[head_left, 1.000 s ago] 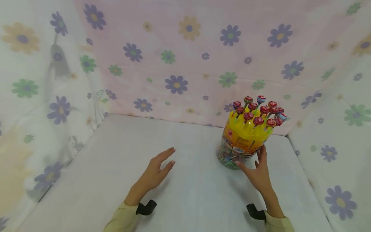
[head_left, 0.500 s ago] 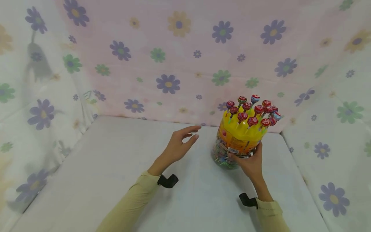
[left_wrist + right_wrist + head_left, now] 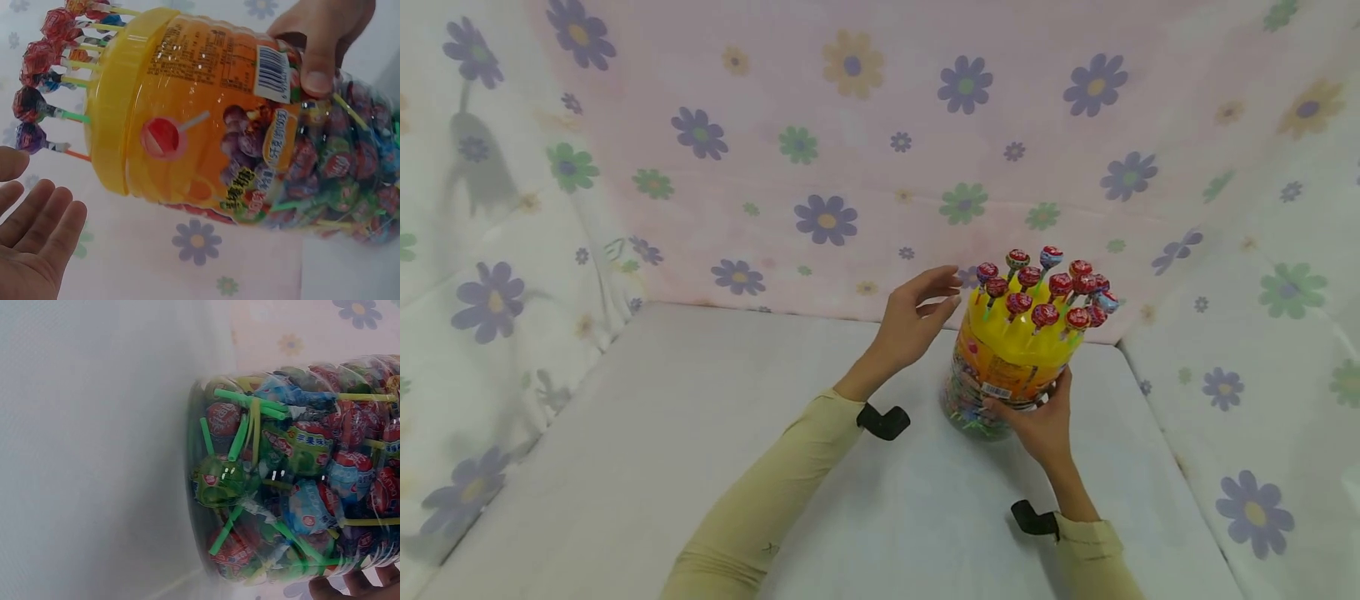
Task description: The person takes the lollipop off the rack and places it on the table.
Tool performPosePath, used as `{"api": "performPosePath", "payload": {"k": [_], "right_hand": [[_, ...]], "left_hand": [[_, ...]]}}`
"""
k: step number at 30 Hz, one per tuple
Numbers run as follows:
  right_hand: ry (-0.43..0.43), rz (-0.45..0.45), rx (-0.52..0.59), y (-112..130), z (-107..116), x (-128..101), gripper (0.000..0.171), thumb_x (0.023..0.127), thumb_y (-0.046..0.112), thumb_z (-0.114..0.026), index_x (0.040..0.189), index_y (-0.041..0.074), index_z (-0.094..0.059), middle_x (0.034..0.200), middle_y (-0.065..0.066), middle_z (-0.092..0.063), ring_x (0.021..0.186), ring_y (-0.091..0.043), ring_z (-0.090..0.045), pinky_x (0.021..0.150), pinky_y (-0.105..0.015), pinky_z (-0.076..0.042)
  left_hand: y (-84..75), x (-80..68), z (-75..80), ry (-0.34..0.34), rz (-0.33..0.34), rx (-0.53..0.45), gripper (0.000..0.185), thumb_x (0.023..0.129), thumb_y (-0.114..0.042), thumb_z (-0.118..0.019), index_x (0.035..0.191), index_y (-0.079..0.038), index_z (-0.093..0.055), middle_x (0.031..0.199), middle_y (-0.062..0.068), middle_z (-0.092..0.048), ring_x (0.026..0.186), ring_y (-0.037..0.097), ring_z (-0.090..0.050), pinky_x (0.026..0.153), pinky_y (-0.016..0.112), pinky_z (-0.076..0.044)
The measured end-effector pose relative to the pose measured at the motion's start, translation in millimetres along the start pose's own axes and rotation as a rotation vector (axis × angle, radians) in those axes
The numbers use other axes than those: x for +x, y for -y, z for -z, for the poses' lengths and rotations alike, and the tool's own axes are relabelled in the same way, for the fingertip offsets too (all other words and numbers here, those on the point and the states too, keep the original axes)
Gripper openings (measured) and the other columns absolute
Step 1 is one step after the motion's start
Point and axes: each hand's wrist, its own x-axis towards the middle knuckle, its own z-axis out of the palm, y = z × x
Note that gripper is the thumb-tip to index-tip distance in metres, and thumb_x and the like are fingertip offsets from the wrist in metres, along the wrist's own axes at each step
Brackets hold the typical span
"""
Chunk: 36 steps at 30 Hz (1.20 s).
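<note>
A clear plastic jar (image 3: 1000,383) full of wrapped lollipops has an orange label and a yellow lid (image 3: 1022,337). Several lollipops (image 3: 1045,315) stand upright in the lid on their sticks. My right hand (image 3: 1045,421) grips the jar low on its right side, thumb across the front near the barcode. In the right wrist view, fingers (image 3: 356,584) curl under the jar's side. My left hand (image 3: 917,321) is raised just left of the lid, fingers loosely bent and holding nothing. The left wrist view shows its fingertips close to a purple-wrapped lollipop (image 3: 30,139) at the lid's edge.
The jar stands on a white tabletop (image 3: 700,433), toward its right side. Cloth walls (image 3: 760,167) printed with flowers enclose the table at the back and both sides. A black wrist mount (image 3: 883,422) sits on each forearm.
My left hand has moved right and away from me, from over the left-middle of the table up to the lid. The right hand keeps its grip on the jar; the head view has shifted slightly.
</note>
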Motion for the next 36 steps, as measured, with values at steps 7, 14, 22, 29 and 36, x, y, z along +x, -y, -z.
{"api": "performPosePath", "payload": {"k": [7, 14, 22, 29, 36], "right_hand": [[0.002, -0.016, 0.009, 23.1, -1.7, -5.0, 0.103, 0.08, 0.0, -0.084, 0.157, 0.017, -0.018, 0.149, -0.01, -0.037, 0.138, -0.023, -0.039, 0.121, -0.057, -0.031], [0.018, -0.04, -0.007, 44.7, -1.6, -7.5, 0.099, 0.083, 0.004, -0.083, 0.156, 0.01, -0.018, 0.15, -0.016, -0.036, 0.14, -0.033, -0.038, 0.12, -0.06, -0.03], [0.025, -0.056, 0.007, 43.0, -0.8, -7.3, 0.1, 0.083, 0.003, -0.083, 0.156, 0.008, -0.016, 0.151, -0.015, -0.035, 0.142, -0.031, -0.037, 0.122, -0.058, -0.028], [0.032, -0.038, 0.017, 45.2, -1.0, -8.5, 0.099, 0.083, 0.002, -0.082, 0.156, 0.007, -0.015, 0.151, -0.017, -0.035, 0.142, -0.032, -0.036, 0.122, -0.059, -0.027], [0.037, -0.056, 0.016, 46.0, -2.7, -11.0, 0.1, 0.084, 0.004, -0.082, 0.157, 0.008, -0.014, 0.152, -0.018, -0.033, 0.142, -0.033, -0.035, 0.122, -0.058, -0.026]], "left_hand": [[-9.2, 12.3, -14.7, -0.012, -0.007, 0.005, 0.038, 0.105, -0.009, -0.056, 0.142, -0.003, -0.054, 0.132, 0.016, -0.064, 0.123, 0.026, -0.063, 0.101, 0.028, -0.054], [-10.0, 18.3, -26.2, -0.055, -0.077, -0.002, 0.037, 0.104, -0.006, -0.055, 0.14, 0.002, -0.053, 0.131, 0.02, -0.063, 0.12, 0.029, -0.064, 0.101, 0.027, -0.054], [-9.1, 22.0, -33.5, -0.075, -0.085, -0.01, 0.036, 0.101, -0.004, -0.06, 0.137, 0.001, -0.057, 0.129, 0.018, -0.064, 0.114, 0.029, -0.066, 0.096, 0.025, -0.056], [-8.4, 24.2, -35.1, -0.103, -0.096, -0.016, 0.035, 0.098, 0.0, -0.063, 0.133, 0.002, -0.06, 0.123, 0.019, -0.067, 0.107, 0.031, -0.068, 0.091, 0.025, -0.058], [-2.6, 22.5, -35.2, -0.121, -0.115, -0.032, 0.031, 0.099, -0.001, -0.062, 0.13, 0.0, -0.062, 0.116, 0.019, -0.069, 0.102, 0.03, -0.069, 0.089, 0.026, -0.059]]}}
